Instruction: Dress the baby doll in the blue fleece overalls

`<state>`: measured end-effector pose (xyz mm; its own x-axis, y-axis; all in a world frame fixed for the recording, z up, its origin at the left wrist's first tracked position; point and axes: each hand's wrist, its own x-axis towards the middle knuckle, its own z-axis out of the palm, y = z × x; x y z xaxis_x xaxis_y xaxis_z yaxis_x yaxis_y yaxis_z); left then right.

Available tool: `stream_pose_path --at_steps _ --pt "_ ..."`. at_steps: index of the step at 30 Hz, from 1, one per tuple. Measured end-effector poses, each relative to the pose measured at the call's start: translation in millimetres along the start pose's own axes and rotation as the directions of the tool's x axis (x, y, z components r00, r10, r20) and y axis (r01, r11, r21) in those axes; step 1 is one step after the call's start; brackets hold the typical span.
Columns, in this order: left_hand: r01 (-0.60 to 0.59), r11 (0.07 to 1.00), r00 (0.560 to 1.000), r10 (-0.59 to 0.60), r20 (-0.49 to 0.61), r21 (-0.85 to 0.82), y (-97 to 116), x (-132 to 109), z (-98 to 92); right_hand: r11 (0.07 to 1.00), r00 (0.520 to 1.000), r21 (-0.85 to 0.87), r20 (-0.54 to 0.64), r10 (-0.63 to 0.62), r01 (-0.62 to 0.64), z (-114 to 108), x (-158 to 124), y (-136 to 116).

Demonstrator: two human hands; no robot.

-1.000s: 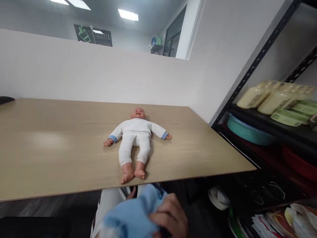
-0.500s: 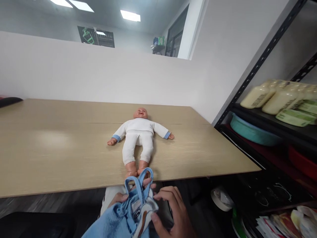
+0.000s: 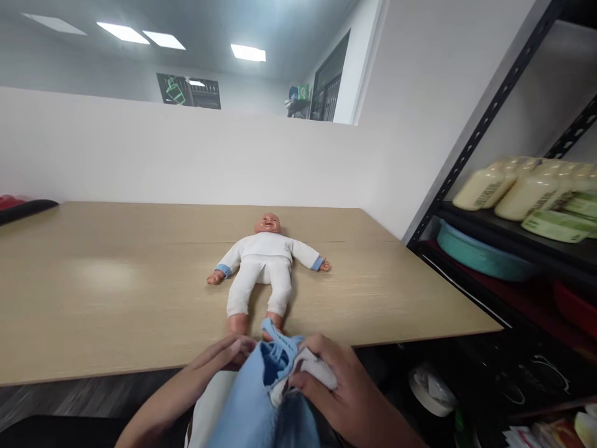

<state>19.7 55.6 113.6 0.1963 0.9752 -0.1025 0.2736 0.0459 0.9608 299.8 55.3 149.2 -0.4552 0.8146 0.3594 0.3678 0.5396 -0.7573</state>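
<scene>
A blue fleecy garment with straps hangs over my lap at the table's front edge, its top opening gathered upward. My right hand is closed on its pale whitish front part, thumb in front. My left hand is beside the garment's upper left edge, thumb over curled fingers; the garment partly hides the fingertips, and what they hold cannot be seen. Just beyond, a baby doll in a white top and trousers with blue cuffs lies on its back, arms spread, feet toward me. One foot is partly behind the blue strap.
The doll lies on a light wooden table against a white wall. At right stands a black shelf rack with cream bottles and a teal basin. A dark object lies at the table's far left.
My left hand has moved off the front of the straps to the garment's left side. The right hand has gone from touching the front part to gripping it, and the garment is more upright.
</scene>
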Motion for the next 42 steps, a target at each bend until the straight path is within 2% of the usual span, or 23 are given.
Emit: stream_pose_path --at_steps 2,3,5,8,10,14,16,17,18,20,21,22,25,27,30,31,33,35,36,37,39,42 --pt "0.024 0.998 0.997 -0.020 0.069 -0.060 10.9 4.9 -5.8 0.988 0.990 0.083 0.071 0.125 -0.130 -6.3 14.8 -10.5" --pt "0.009 0.997 0.997 -0.002 0.081 -0.081 17.7 4.0 -6.9 0.981 0.984 0.126 0.121 0.130 -0.146 -9.2 23.2 -15.7" --pt "-0.105 0.991 0.990 0.112 0.083 -0.081 32.0 0.3 -5.3 0.972 0.971 0.210 0.230 0.059 -0.109 -14.6 40.3 -25.4" --pt "-0.292 0.954 0.942 0.299 0.155 -0.067 50.7 0.8 2.1 0.958 0.940 0.271 0.341 0.001 -0.100 -21.9 61.9 -35.1" --pt "-0.313 0.949 0.932 0.315 0.177 -0.040 60.6 6.9 6.3 0.958 0.944 0.254 0.328 0.043 -0.132 -25.9 71.4 -35.8" --pt "-0.257 0.960 0.962 0.243 0.125 0.113 72.7 18.3 6.9 0.970 0.971 0.171 0.197 0.137 -0.171 -33.3 80.6 -22.1" --pt "-0.266 0.948 0.958 0.240 0.159 0.175 71.9 20.1 4.7 0.967 0.969 0.181 0.202 0.141 -0.179 -37.0 82.3 -11.1" --pt "-0.274 0.943 0.957 0.246 0.155 0.191 69.6 20.4 3.8 0.961 0.953 0.193 0.267 0.141 -0.197 -38.4 82.7 -5.7" --pt "-0.274 0.941 0.960 0.255 0.119 0.196 66.2 20.6 3.2 0.955 0.919 0.199 0.369 0.137 -0.222 -39.1 82.9 -0.8" --pt "-0.253 0.949 0.965 0.262 -0.021 0.190 58.2 21.4 3.2 0.953 0.824 0.188 0.558 0.097 -0.239 -38.2 82.3 6.2" --pt "-0.237 0.953 0.964 0.255 -0.078 0.187 54.4 22.1 3.5 0.957 0.790 0.189 0.609 0.060 -0.219 -36.4 81.5 8.0" --pt "-0.221 0.957 0.964 0.244 -0.109 0.187 51.2 22.9 3.6 0.964 0.779 0.195 0.626 0.020 -0.182 -34.1 80.5 8.8" --pt "-0.188 0.958 0.973 0.213 -0.093 0.217 46.5 23.8 -0.3 0.977 0.816 0.206 0.572 -0.075 -0.055 -26.5 76.4 7.3" --pt "-0.183 0.950 0.977 0.204 -0.061 0.254 46.6 21.4 -7.5 0.976 0.850 0.209 0.523 -0.057 -0.063 -23.4 73.6 6.2" --pt "-0.185 0.919 0.983 0.169 0.078 0.348 48.7 14.9 -20.8 0.956 0.892 0.261 0.453 0.002 -0.134 -21.2 71.5 6.6" --pt "-0.194 0.909 0.980 0.160 0.122 0.368 49.4 13.0 -24.2 0.947 0.888 0.287 0.459 -0.005 -0.143 -20.6 71.6 6.6" --pt "-0.226 0.900 0.971 0.178 0.159 0.372 49.6 11.3 -27.7 0.936 0.826 0.321 0.559 -0.066 -0.143 -19.3 72.3 5.1" --pt "-0.270 0.902 0.962 0.239 0.131 0.336 47.3 12.7 -26.5 0.931 0.750 0.340 0.648 -0.129 -0.134 -17.6 73.1 1.7" --pt "-0.285 0.906 0.959 0.267 0.100 0.313 45.1 14.4 -24.5 0.931 0.739 0.344 0.658 -0.145 -0.125 -16.5 73.3 -0.3" --pt "-0.296 0.910 0.955 0.288 0.072 0.289 42.4 16.3 -21.7 0.932 0.746 0.344 0.649 -0.146 -0.117 -15.5 73.3 -2.1" --pt "-0.303 0.921 0.951 0.308 0.017 0.244 35.7 20.3 -15.4 0.939 0.795 0.328 0.595 -0.116 -0.108 -13.0 72.5 -3.7" --pt "-0.260 0.945 0.952 0.285 -0.109 0.198 27.2 24.1 -8.4 0.953 0.851 0.278 0.524 -0.043 -0.123 -7.8 69.4 1.6"
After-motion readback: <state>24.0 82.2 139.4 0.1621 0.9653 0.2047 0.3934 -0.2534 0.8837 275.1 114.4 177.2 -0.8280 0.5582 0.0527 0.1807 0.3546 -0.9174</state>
